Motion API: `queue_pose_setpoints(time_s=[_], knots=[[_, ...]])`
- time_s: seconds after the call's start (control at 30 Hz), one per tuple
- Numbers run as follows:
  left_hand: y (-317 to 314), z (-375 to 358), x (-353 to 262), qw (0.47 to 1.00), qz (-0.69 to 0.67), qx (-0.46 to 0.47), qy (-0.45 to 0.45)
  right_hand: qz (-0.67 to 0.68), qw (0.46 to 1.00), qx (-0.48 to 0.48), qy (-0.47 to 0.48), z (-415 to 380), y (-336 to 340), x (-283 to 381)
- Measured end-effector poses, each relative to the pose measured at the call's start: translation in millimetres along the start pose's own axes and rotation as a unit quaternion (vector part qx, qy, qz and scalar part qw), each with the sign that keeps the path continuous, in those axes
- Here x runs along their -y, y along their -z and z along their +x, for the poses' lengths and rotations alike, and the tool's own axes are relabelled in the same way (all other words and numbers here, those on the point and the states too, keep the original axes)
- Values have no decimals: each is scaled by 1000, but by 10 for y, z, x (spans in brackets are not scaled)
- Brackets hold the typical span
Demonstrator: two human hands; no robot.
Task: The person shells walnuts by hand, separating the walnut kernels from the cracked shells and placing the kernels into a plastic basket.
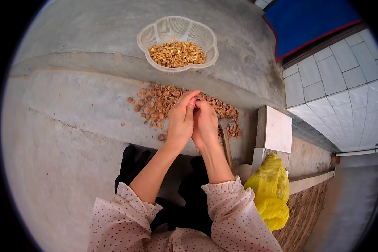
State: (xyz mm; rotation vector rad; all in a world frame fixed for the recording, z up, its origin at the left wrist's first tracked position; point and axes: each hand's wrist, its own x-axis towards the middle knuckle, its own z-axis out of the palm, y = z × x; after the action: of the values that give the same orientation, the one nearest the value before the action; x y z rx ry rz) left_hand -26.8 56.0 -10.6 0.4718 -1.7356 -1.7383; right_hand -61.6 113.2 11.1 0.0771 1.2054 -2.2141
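My left hand [181, 119] and my right hand [206, 122] are pressed together at the centre of the view, fingers curled round something too hidden to make out. Beneath and around them, a heap of cracked walnut shells [159, 100] is spread on the concrete. Beyond the hands, on the raised ledge, stands a white plastic basket [176, 23] holding shelled walnut kernels [177, 54]. A hammer's wooden handle [226, 145] shows just right of my right wrist, its head lying among the shells.
A yellow mesh bag [271, 185] lies at the lower right, beside a white tiled block [278, 129]. The concrete ledge [92, 61] runs across beyond the shells. A tiled wall [336, 71] and a blue mat [308, 23] are at the upper right.
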Motion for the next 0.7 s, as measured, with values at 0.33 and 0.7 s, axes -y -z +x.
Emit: queue_pose_setpoints(time_s=[0.33,0.7], knots=[[-5,-14,9,999,18,-22,34,-22,999,12,-38,27,55,-47],[85,52,-35,996,-45,69,28,98,993,0,-63,82,103,-4]])
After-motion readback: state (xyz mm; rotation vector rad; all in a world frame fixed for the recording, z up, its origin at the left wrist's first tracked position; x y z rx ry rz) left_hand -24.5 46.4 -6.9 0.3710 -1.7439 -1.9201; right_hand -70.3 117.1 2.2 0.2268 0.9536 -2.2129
